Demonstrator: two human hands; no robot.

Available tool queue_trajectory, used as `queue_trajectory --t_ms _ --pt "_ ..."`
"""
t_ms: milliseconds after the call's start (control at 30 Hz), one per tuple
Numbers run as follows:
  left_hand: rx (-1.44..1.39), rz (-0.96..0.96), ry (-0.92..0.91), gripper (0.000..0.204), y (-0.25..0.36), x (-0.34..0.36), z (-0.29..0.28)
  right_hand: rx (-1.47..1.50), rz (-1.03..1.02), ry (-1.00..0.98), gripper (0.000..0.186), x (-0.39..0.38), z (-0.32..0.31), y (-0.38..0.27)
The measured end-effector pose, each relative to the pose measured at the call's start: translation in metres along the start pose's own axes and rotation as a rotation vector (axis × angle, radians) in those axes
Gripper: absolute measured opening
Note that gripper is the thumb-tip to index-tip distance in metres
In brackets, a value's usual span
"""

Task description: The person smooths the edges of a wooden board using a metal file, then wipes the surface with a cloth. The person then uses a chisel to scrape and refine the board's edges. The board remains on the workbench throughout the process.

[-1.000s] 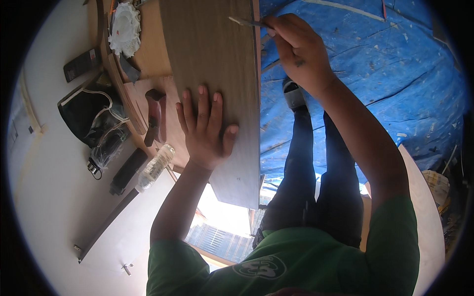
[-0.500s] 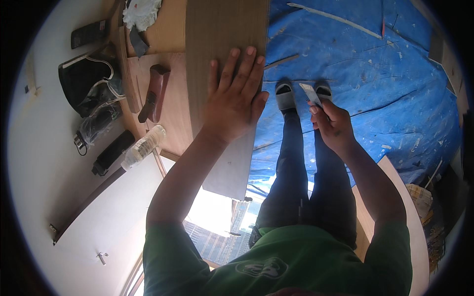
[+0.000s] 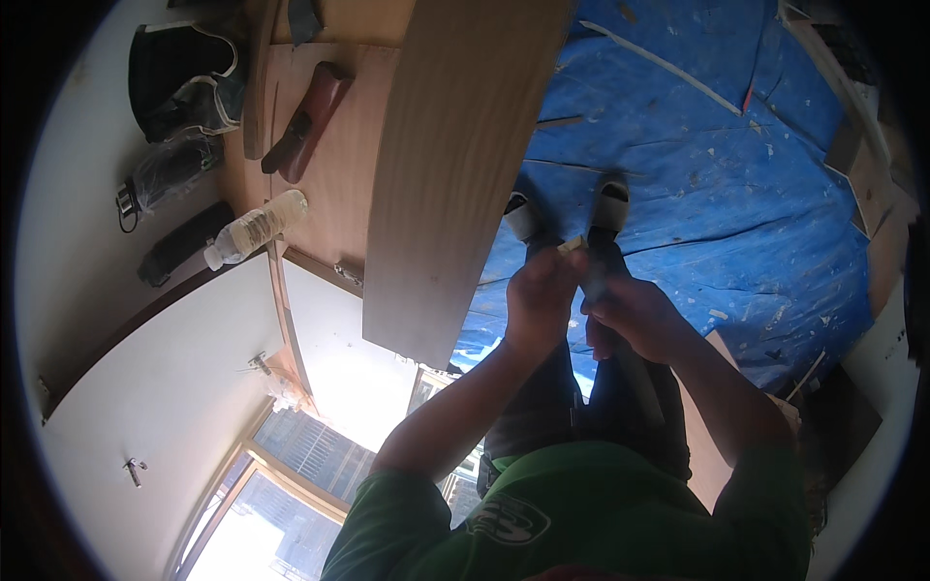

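Note:
My left hand (image 3: 542, 302) is closed in front of my legs, with a small pale piece (image 3: 572, 244) sticking out at its fingertips. Close to its right, my right hand (image 3: 635, 315) is also closed, its fingers turned toward the left hand. A dim greyish strip (image 3: 639, 387) shows below the right hand; whether it is held cannot be made out. Left of both hands lies a long brown wood-grain board (image 3: 455, 174), which neither hand touches. Its near end juts past the pale wooden surface (image 3: 339, 218) under it.
A reddish-brown tool with a dark part (image 3: 310, 121) and a plastic bottle (image 3: 257, 228) lie left of the board. Farther left are a black bag (image 3: 184, 82) and a dark cylinder (image 3: 184, 242). Blue sheeting (image 3: 697, 194) with scraps covers the floor. A window (image 3: 300, 474) is at lower left.
My left hand has lifted off the board and come right, beside my right hand. The right hand has moved lower; the flat blade-like piece it held no longer shows clearly there. The view has shifted.

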State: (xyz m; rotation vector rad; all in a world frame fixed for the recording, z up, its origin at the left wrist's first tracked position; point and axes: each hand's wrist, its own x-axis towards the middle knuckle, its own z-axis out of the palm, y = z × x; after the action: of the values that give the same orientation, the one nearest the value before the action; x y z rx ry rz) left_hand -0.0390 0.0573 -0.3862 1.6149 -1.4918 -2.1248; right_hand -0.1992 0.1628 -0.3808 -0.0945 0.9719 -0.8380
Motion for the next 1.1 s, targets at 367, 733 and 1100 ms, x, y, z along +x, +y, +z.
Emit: queue_trajectory --t_ms 367,733,1100 --pt "0.983 0.705 -0.163 0.054 -0.023 -0.065 -0.074 -0.459 -0.635 0.681 0.041 0.084 -0.049 -0.066" --pt "1.3 0.849 0.298 0.07 -0.009 0.031 -0.198 -0.5 -1.295 0.783 0.016 0.223 -0.076 -0.081" --pt "1.293 0.841 0.307 0.07 -0.011 0.03 -0.202 -0.766 -1.184 0.74 0.019 0.166 0.048 0.125"
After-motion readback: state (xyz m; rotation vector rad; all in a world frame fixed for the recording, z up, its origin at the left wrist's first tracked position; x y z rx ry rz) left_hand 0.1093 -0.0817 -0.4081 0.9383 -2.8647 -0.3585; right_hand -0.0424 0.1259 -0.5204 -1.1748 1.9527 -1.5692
